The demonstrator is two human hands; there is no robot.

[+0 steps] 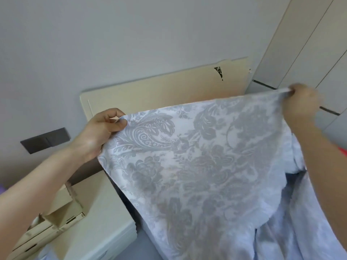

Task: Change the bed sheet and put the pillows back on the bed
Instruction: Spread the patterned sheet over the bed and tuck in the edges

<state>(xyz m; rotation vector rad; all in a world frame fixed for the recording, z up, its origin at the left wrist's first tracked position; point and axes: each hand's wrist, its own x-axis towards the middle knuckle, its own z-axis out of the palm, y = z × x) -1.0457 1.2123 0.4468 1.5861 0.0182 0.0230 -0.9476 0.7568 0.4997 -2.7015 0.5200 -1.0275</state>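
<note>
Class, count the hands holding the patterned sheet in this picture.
2. The left hand pinches the sheet at its upper left edge; the right hand grips its upper right corner.

Pale blue floral bed sheet, held aloft, spread

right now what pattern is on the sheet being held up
A grey floral paisley print on a pale blue-white bed sheet, seen best in the head view.

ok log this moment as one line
step: sheet held up | left hand: pinches sheet edge | right hand: grips sheet edge | sheet: stretched between both hands, in front of headboard
</note>
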